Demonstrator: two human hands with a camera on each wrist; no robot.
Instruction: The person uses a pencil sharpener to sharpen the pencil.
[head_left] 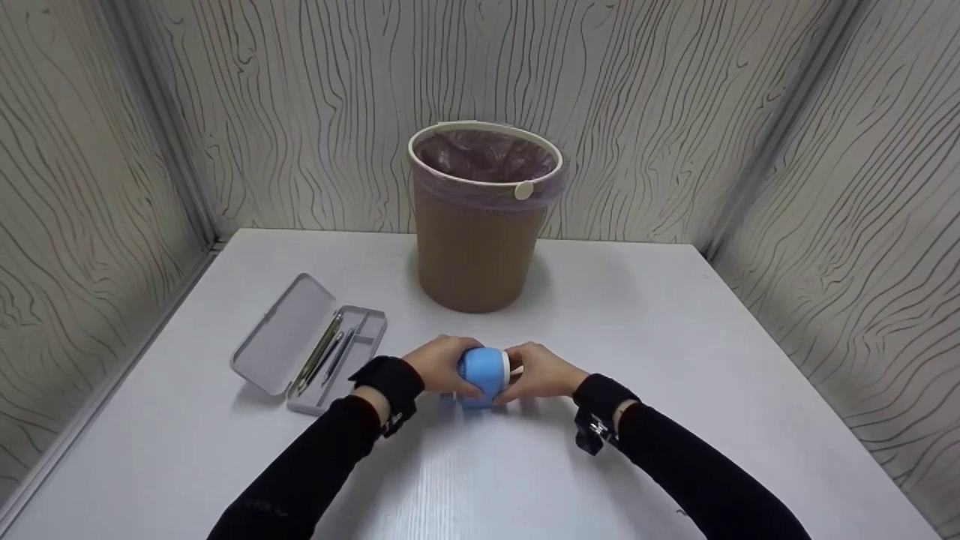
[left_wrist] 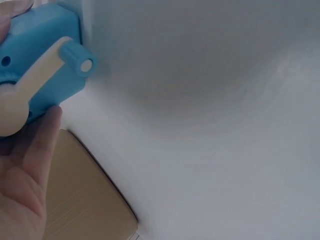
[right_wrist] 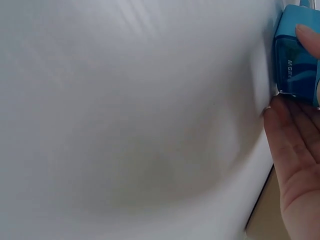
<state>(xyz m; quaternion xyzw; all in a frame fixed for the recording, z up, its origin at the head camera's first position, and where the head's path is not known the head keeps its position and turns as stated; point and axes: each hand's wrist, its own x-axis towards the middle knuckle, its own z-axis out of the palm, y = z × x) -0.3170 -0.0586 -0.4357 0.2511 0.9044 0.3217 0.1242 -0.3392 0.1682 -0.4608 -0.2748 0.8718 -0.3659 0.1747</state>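
A blue hand-crank pencil sharpener (head_left: pixel 484 367) is held between both hands near the middle of the table. My left hand (head_left: pixel 442 364) grips its left side, thumb toward me and fingers at the far side. My right hand (head_left: pixel 544 370) holds the right end, where a pale rim shows. In the left wrist view, a cream crank arm (left_wrist: pixel 42 72) with a blue knob (left_wrist: pixel 78 58) sits on one face. The right wrist view shows the darker translucent part (right_wrist: pixel 296 70) with white lettering, between thumb and fingers. The sharpener's underside is hidden.
A grey pencil case (head_left: pixel 277 337) lies with its lid raised on the left, holding several pencils (head_left: pixel 321 356). Behind the hands stands a brown bin (head_left: pixel 476 255) lined with a purplish bag (head_left: pixel 487 154). Wood-patterned panels (head_left: pixel 322 112) enclose the white table (head_left: pixel 637 322).
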